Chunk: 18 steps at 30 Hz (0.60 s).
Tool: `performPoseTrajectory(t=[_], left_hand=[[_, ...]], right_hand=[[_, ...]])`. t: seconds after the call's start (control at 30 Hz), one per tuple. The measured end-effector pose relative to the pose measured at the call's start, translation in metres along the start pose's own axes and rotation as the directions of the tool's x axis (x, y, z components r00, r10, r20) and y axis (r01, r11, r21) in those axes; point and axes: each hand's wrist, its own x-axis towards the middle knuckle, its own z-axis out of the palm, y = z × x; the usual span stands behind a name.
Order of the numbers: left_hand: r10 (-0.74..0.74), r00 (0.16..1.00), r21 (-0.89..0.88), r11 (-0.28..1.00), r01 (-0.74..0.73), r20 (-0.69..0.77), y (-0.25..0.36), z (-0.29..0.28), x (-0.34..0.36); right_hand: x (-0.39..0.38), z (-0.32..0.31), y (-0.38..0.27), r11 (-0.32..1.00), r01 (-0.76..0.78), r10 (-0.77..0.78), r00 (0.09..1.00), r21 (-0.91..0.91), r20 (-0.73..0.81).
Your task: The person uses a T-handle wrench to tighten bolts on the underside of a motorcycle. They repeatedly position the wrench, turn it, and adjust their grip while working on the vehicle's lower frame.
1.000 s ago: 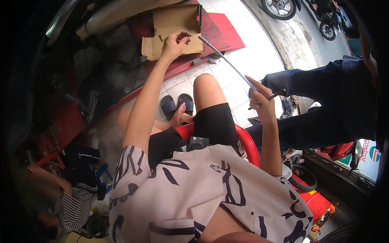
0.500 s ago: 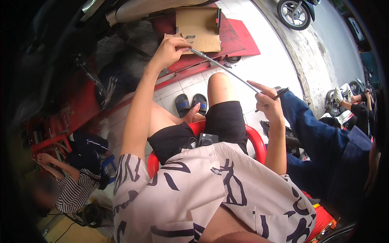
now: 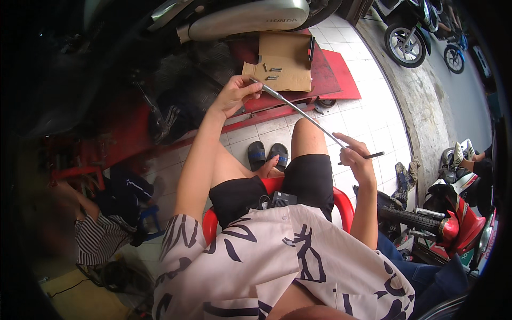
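T-handle socket wrench [image 3: 304,115] slants from the right hand [image 3: 359,162], gripping its crossbar [image 3: 376,155], to the left hand [image 3: 238,96], pinching its socket end [image 3: 272,92], seemingly to steady it.

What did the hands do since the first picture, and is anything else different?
The left hand moved right, from over the cardboard to the far end of the long metal tool; exactly what its fingertips pinch is too small to tell. The blue trousers beside the person have moved back. The right hand still holds the tool's handle, and the slippers haven't moved.
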Motion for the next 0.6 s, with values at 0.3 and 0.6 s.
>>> performPoseTrajectory(t=[0.3, 0.6], left_hand=[[0.155, 0.825, -0.26, 0.903, -0.341, -0.544, 0.029, 0.016, 0.045], [0.36, 0.743, 0.125, 0.927, -0.354, -0.564, 0.1, -0.022, 0.079]], right_hand=[[0.045, 0.107, -0.012, 0.877, 0.238, -0.232, 0.97, -0.418, 0.064], [0.129, 0.17, -0.045, 0.778, 0.44, -0.46, 0.885, -0.449, 0.071]])
